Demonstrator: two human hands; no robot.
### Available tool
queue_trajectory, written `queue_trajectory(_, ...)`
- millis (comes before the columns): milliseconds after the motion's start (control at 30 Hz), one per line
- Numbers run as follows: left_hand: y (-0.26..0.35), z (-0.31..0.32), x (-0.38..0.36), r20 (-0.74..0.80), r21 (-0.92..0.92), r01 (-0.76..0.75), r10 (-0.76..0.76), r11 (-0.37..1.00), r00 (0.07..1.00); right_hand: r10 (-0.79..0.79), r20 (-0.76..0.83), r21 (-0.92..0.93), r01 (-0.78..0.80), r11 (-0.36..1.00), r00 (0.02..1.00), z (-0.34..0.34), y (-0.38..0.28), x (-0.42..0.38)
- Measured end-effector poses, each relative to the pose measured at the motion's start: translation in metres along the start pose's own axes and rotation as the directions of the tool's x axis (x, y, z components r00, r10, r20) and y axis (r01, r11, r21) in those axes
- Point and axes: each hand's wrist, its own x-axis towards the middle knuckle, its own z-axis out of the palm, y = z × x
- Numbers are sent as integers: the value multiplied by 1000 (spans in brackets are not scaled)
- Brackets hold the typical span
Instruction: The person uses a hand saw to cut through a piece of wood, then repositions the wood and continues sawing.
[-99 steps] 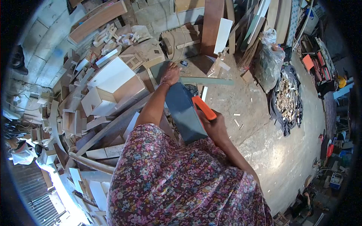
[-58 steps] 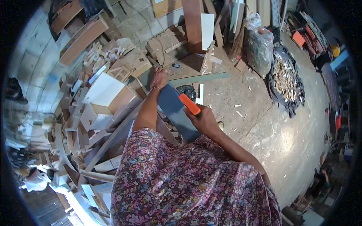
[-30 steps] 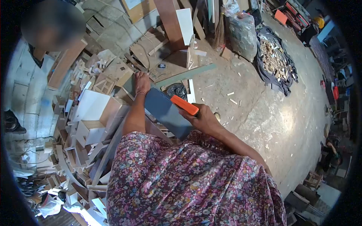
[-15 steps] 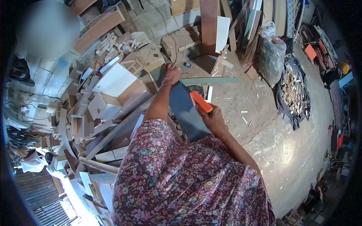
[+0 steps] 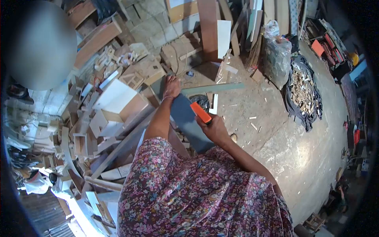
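Observation:
A long dark grey board [image 5: 189, 122] slants away from my lap toward the scrap wood. At its far end my left hand [image 5: 172, 87], with a bracelet at the wrist, is closed over the board. My right hand [image 5: 215, 128] grips a bright orange, block-shaped tool [image 5: 201, 113] by its dark end. The tool lies close along the board's right edge; its underside is hidden. A flowered dress [image 5: 189, 189] covers my lap at the near end of the board.
Scrap wood and white box pieces [image 5: 118, 94] crowd the left. A green strip [image 5: 213, 88] lies beyond the board. Behind it lean tall planks [image 5: 208, 31]. At right are a filled plastic bag [image 5: 276, 59] and a dark cloth heaped with wood bits [image 5: 304, 93]. Slivers dot the concrete floor [image 5: 276, 146].
The whole view has shifted, so the board and both hands appear slightly lower and further left. The orange tool looks shorter and tilted differently. Both hands keep their hold.

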Motion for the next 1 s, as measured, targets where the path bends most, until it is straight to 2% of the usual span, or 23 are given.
queue_trajectory(133,1,2,0,-4,-34,31,-31,999,1000,-11,6,92,11,996,1000,-16,-1,4)
queue_trajectory(200,-1,4,1,3,-25,43,-43,999,999,89,94,82,-97,992,992,-20,-1,3)
queue_trajectory(300,0,5,2,17,-8,32,-32,999,999,70,99,122,-82,989,993,-18,2,1)
queue_trajectory(400,1,2,0,-25,-39,24,-25,999,999,-8,34,72,5,997,999,-4,10,-11)
queue_trajectory(467,5,-3,-3,-180,-45,-53,44,998,983,19,50,95,-24,995,999,-5,7,-19)
queue_trajectory(500,4,-2,-1,-180,-40,-52,44,998,983,45,69,119,-53,991,997,-6,2,-20)
queue_trajectory(567,2,0,1,-82,10,-21,21,1000,996,52,96,130,-64,989,994,-10,0,-18)
queue_trajectory(733,0,5,1,-109,-66,-7,-1,998,994,50,86,172,-64,983,995,-15,-2,-16)
queue_trajectory(800,0,3,2,-106,-72,-7,0,997,994,142,125,148,-160,976,982,-23,-6,-11)
queue_trajectory(867,0,2,1,-50,-45,10,-13,999,999,116,125,174,-137,975,985,-18,4,-10)
queue_trajectory(933,-2,6,2,-70,-70,6,-11,998,997,85,116,207,-108,972,990,-16,5,-12)
queue_trajectory(1000,-6,11,1,-80,-93,3,-10,996,997,52,140,157,-74,985,989,-12,-1,-15)
